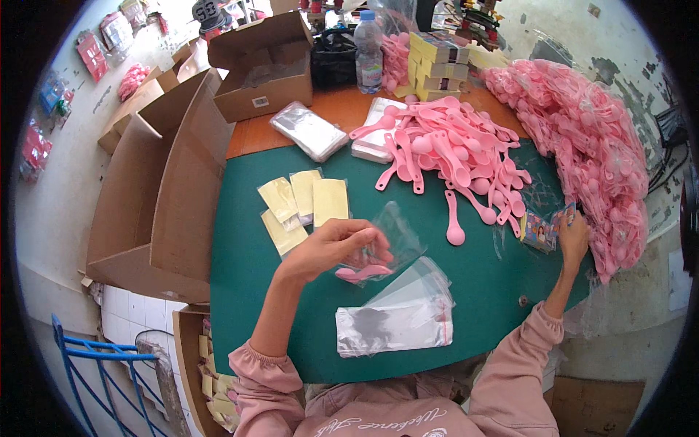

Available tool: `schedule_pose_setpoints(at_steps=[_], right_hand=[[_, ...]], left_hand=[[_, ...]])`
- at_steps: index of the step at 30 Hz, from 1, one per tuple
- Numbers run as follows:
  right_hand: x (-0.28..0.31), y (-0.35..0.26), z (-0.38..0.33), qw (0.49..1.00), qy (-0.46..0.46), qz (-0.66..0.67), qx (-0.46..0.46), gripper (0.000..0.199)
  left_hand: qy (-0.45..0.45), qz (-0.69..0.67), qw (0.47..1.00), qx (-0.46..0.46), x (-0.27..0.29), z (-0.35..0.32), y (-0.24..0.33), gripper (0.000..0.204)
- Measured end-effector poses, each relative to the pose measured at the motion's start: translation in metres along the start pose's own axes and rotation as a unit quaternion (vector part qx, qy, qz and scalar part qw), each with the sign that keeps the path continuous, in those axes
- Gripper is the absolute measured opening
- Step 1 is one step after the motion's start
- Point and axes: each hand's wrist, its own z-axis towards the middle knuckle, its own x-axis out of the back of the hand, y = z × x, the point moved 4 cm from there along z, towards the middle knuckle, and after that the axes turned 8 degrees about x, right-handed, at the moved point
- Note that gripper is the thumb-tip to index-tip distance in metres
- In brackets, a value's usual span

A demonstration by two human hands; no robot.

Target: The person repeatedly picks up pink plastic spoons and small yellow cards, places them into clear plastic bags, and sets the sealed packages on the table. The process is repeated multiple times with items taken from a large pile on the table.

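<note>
My left hand (326, 249) is closed on a clear plastic bag (400, 231), over the middle of the green table. A pink spoon (362, 274) shows in or just under the bag, below my fingers; which of the two I cannot tell. At the table's right side, my right hand (574, 239) pinches a colourful printed card (563, 217) beside a small stack of such cards (537, 233). Below my left hand lies a fanned stack of clear bags (393, 331). Several flat packets with cream cards (330, 202) lie beyond it.
A heap of pink spoons (459, 149) covers the far right of the green tabletop (291, 328). Large bags of pink spoons (582, 131) bulge along the right edge. Bag bundles (309, 131), a water bottle (369, 54) and card stacks (439, 65) stand behind. Open cardboard boxes (153, 197) flank the left.
</note>
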Motion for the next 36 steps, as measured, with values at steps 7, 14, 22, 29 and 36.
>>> schedule_pose_setpoints(at_steps=[7, 14, 22, 29, 36], right_hand=[[0.051, -0.178, -0.037, 0.791, -0.141, 0.555, 0.214, 0.021], [0.056, -0.216, -0.062, 0.755, -0.268, 0.548, 0.242, 0.011], [0.053, -0.236, -0.076, 0.756, -0.308, 0.430, 0.386, 0.021], [0.027, -0.242, -0.086, 0.741, -0.246, 0.444, 0.440, 0.022], [-0.015, -0.224, -0.077, 0.640, -0.416, 0.593, 0.256, 0.012]], left_hand=[[0.020, 0.042, 0.998, 0.039, -0.009, 0.026, -0.002, 0.034], [0.036, 0.050, 0.998, 0.026, -0.008, 0.028, -0.002, 0.034], [0.031, 0.200, 0.979, -0.007, -0.021, 0.031, 0.000, 0.029], [0.084, 0.294, 0.952, 0.008, -0.028, 0.026, 0.003, 0.049], [-0.079, 0.194, 0.977, -0.034, 0.009, 0.004, -0.015, 0.050]])
